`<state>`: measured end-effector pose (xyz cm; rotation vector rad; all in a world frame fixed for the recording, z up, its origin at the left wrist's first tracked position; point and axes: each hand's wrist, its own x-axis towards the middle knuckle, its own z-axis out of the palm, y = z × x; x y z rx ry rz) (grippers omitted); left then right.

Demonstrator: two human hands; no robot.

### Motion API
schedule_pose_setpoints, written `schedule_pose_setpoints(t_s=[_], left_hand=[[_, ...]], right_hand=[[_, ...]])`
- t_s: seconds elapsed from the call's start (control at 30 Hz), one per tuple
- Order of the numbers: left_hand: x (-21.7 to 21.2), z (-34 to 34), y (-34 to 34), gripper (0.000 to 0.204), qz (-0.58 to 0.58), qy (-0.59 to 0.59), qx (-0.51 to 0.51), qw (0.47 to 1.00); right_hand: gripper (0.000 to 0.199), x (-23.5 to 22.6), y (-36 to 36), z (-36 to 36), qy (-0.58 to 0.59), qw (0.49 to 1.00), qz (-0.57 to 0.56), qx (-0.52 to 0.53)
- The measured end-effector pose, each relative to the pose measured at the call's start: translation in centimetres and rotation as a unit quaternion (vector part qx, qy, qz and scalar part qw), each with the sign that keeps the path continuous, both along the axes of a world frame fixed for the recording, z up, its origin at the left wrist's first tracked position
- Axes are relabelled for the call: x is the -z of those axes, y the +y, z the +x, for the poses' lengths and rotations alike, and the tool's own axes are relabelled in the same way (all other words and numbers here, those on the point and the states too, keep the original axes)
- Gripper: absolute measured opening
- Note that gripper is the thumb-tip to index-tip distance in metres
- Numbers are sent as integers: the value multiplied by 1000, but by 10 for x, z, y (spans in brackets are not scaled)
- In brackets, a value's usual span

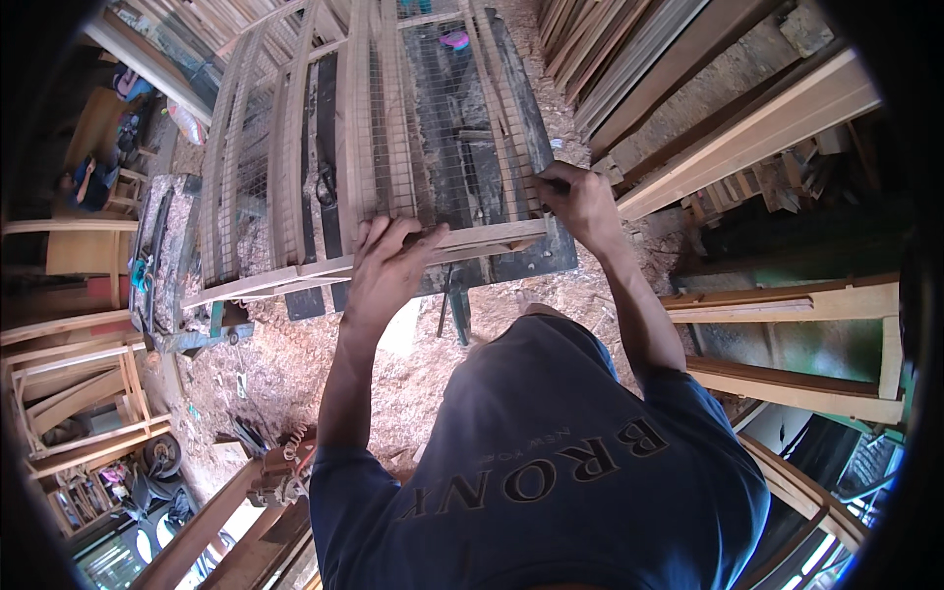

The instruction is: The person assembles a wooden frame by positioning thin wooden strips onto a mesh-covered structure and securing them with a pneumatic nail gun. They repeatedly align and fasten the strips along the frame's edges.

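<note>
On the dark worktable (553, 254), a slatted, meshed wooden frame (351, 147) is lying. The left hand (385, 264) is resting half-open across its near rail (492, 234); the right hand (587, 208), fingers curled, is hovering around its right edge, grip contents indiscernible.

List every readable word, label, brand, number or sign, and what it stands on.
Large printed lettering across the blue T-shirt; wording not copied.
A smaller, fainter printed line on the same shirt; wording not copied.
Mesh-covered wooden frame: no text visible.
Nothing else is clear enough to read.
</note>
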<state>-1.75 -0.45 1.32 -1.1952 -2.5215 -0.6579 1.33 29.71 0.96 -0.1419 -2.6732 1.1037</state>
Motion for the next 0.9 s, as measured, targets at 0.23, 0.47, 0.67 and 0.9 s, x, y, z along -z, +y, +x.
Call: schedule_pose_setpoints(t_s=[0.23,0.47,0.67,0.9], left_hand=[[7,-2,-3,41,2,54,2,999],[25,10,3,41,25,129,-63,989],[36,26,15,37,33,98,-115,988],[42,19,13,39,48,97,-76,991]], right_hand=[[17,-2,-3,0,-44,998,-31,26],[15,2,-4,-4,-13,1000,-5,7],[17,13,7,-4,-47,998,-39,9],[14,9,3,-5,-68,993,-92,4]])
